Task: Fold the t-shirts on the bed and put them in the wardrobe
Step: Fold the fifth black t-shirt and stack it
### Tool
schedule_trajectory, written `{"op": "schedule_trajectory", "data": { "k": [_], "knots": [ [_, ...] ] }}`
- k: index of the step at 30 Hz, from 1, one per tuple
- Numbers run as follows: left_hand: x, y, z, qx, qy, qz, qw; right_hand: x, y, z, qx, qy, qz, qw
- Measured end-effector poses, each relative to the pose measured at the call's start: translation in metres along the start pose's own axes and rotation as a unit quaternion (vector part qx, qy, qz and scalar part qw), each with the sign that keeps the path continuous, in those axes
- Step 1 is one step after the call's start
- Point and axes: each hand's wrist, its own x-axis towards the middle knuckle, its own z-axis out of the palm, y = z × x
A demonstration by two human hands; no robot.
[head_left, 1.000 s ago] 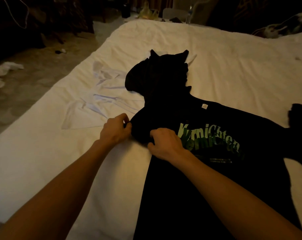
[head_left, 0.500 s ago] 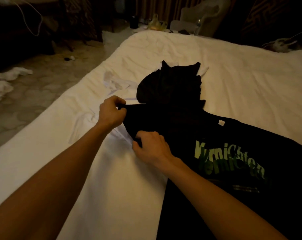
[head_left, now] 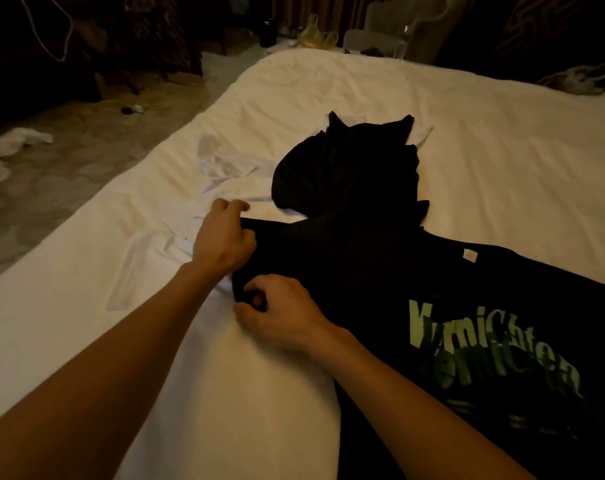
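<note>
Left hand (head_left: 225, 242) and right hand (head_left: 282, 317), fingers curled, pinch the sleeve edge of the black t-shirt (head_left: 380, 278). The cloth is probably light and limp, best held at its hems.

Single head-worn wide-angle view, facing forward and down, close over the bed (head_left: 467, 140)

Two hands, the left hand (head_left: 225, 242) and the right hand (head_left: 280, 317), one black T-shirt (head_left: 432, 299) and one heap of dark clothes (head_left: 346, 168) on one bed (head_left: 484, 109), beside white garments (head_left: 221, 164) too crumpled to count; two white cloths (head_left: 17, 140) on the floor (head_left: 79, 174); one yellow bag (head_left: 315, 36) and one chair (head_left: 398, 26) beyond.
</note>
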Motion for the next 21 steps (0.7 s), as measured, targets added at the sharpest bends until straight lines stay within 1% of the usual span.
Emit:
{"op": "schedule_trajectory", "data": {
  "k": [3,4,6,9,12,15,18,20,21],
  "knots": [
    [-0.002,0.020,-0.003,0.064,0.032,-0.001,0.997,-0.013,-0.004,-0.024,0.025,-0.052,-0.016,0.998],
    [-0.004,0.030,-0.005,0.077,0.041,0.012,0.996,-0.018,-0.004,-0.033,0.026,-0.055,-0.016,0.998],
    [-0.009,0.050,-0.008,0.095,0.047,0.046,0.993,-0.029,0.000,-0.056,0.028,-0.037,-0.013,0.999],
    [-0.016,0.081,-0.007,0.100,0.040,0.095,0.990,-0.048,0.015,-0.097,0.035,0.006,0.006,0.999],
    [-0.023,0.120,0.002,0.080,0.005,0.137,0.987,-0.076,0.044,-0.146,0.052,0.040,0.046,0.997],
    [-0.034,0.164,0.028,0.047,-0.038,0.189,0.980,-0.107,0.085,-0.190,0.075,0.087,0.093,0.989],
    [-0.041,0.202,0.063,0.037,-0.086,0.222,0.971,-0.131,0.136,-0.220,0.004,0.183,0.145,0.972],
    [-0.040,0.219,0.086,0.048,-0.104,0.225,0.968,-0.141,0.172,-0.235,-0.045,0.240,0.173,0.954],
    [-0.038,0.226,0.097,0.055,-0.111,0.220,0.968,-0.144,0.188,-0.242,-0.060,0.257,0.185,0.947]
  ]
}}
